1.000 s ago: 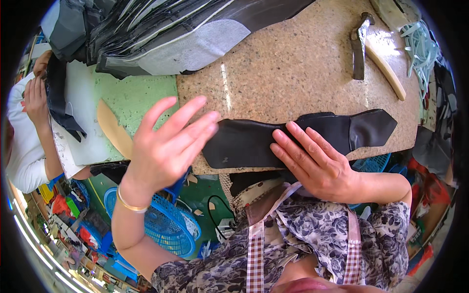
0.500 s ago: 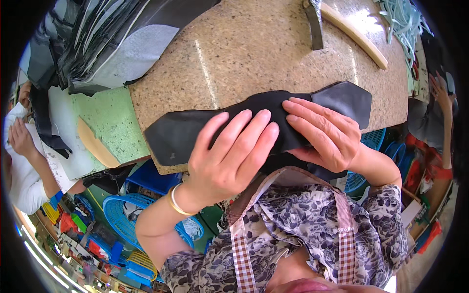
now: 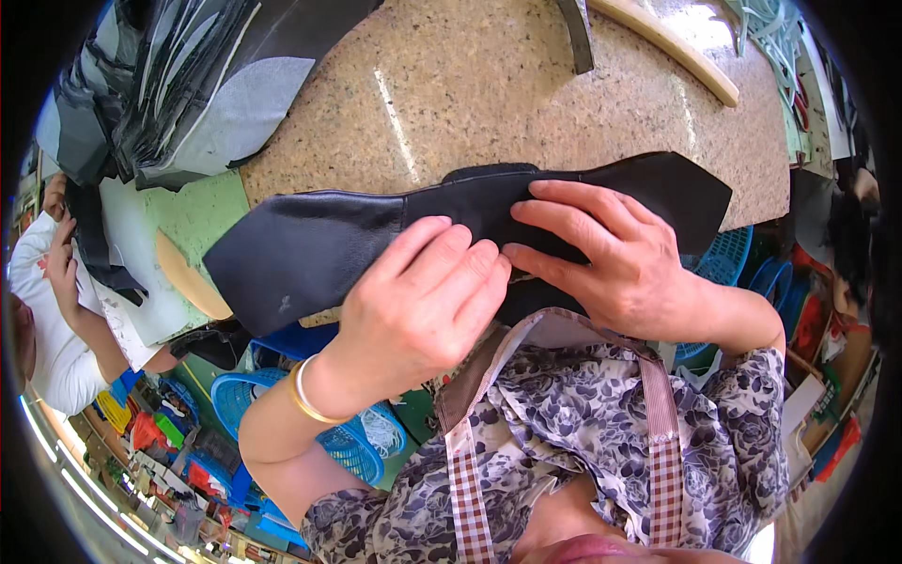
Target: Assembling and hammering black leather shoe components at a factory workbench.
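Presently both bare hands are at the middle of a long black leather-like piece [image 3: 310, 244]. The left hand [image 3: 418, 296] has its fingers bent together against the near side of the piece; its thumb is hidden, so whether it pinches the material cannot be told. The right hand [image 3: 611, 249] rests with fingers bent over the upper surface, its tips close to those of the left; whether it is closed on the material likewise cannot be determined.

The piece lies along the near edge of a speckled stone tabletop [image 3: 470, 94], with pointed ends to left and right. Seams cross it, a dark tab [image 3: 489, 172] shows at its far edge, and a small pale mark sits toward the left end.

A yellow bracelet [image 3: 305, 399] is worn on the left wrist. At the far side, right of centre, lies a hammer [image 3: 672, 47] with a pale curved handle; pale blue strips [image 3: 761, 28] are at far right. Stacked dark pieces [image 3: 197, 94] occupy the far left, with a tan piece [image 3: 188, 277] nearer, on a green board [image 3: 216, 197]. Beyond, at left, is a co-worker's white sleeve [image 3: 70, 371]. A blue basket [image 3: 249, 395] stands below the table's left side.
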{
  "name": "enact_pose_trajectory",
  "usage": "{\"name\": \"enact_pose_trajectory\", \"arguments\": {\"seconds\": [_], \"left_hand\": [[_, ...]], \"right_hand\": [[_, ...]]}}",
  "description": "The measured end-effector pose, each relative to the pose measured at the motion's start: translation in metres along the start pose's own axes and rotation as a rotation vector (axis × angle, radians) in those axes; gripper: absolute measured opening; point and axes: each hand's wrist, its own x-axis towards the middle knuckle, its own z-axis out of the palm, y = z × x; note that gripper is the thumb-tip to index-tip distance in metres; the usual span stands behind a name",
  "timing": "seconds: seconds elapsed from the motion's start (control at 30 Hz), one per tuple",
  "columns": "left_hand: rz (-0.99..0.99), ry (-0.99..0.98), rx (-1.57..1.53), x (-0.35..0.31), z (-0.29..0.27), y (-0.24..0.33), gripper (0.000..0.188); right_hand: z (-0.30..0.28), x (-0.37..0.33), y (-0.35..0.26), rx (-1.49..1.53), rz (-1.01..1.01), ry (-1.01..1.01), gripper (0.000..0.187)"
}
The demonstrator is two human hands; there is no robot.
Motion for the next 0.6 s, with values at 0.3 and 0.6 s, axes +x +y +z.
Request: {"name": "enact_pose_trajectory", "arguments": {"seconds": [0.3,0.6], "left_hand": [[0.273,-0.048,-0.159,-0.052,0.032,0.022,0.027],[0.0,-0.08,0.07,-0.111,0.076,0.04,0.049]], "right_hand": [[-0.011,-0.009,0.019,0.038,0.003,0.118,0.032],[-0.006,-0.032,-0.006,-0.14,-0.281,0.257,0.028]]}}
